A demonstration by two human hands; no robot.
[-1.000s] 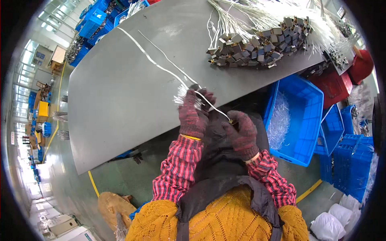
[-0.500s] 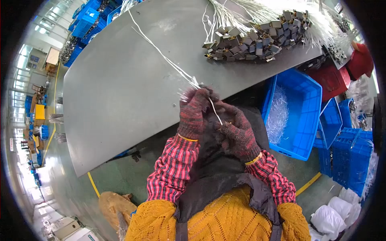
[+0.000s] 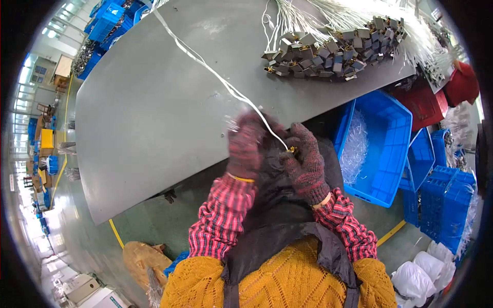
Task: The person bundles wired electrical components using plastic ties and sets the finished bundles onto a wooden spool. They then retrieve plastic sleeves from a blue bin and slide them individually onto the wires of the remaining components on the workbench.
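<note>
White wires (image 3: 222, 79) run across the grey table (image 3: 138, 128) from its far edge down to my hands. My right hand (image 3: 306, 167), in a dark red knitted glove, is closed on the wire end, where a small brass-coloured part (image 3: 292, 150) shows between the fingers. My left hand (image 3: 246, 143), gloved alike, is beside the wires and smeared by motion. Short clear strips (image 3: 232, 123) stick out by its fingers. How its fingers are set cannot be made out.
A heap of dark blocks (image 3: 328, 56) with white wires lies on the table's far right. A blue crate (image 3: 382, 154) holding clear strips stands right of my lap, with more blue crates (image 3: 447, 205) and white bags (image 3: 413, 282) beyond. A wooden stool (image 3: 141, 262) stands lower left.
The two hands came together and then parted slightly. The wires have shifted, with their far ends now at the table's far edge. The brass-coloured part shows more clearly in my right hand.
</note>
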